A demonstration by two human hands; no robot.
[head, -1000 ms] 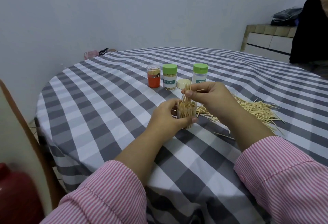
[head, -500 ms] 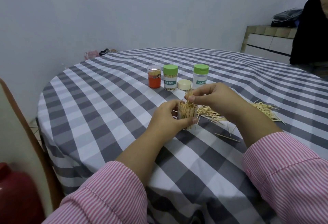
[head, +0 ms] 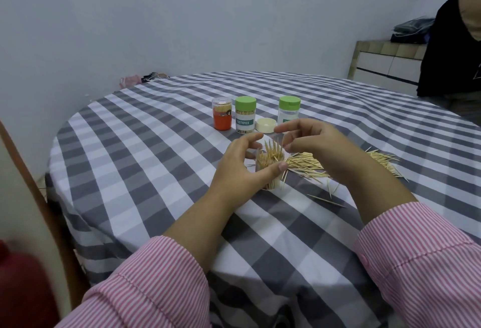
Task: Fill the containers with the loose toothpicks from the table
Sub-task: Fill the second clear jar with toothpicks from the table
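My left hand grips a small clear container that stands on the checked tablecloth, crowded with upright toothpicks. Just above its mouth hovers my right hand, index finger and thumb parted, the thumb tip by the toothpick tips; I see nothing pinched. Behind that hand lies a pile of loose toothpicks, continuing to the right. A few stray toothpicks lie nearer me.
At the back stand an orange-filled clear jar, a green-lidded toothpick jar, a second green-lidded jar and a cream lid. A person in black is at the far right; a chair back stands at left.
My right hand has let go of the toothpicks it pinched over the container, and its finger and thumb have spread. My left hand keeps hold of the container.
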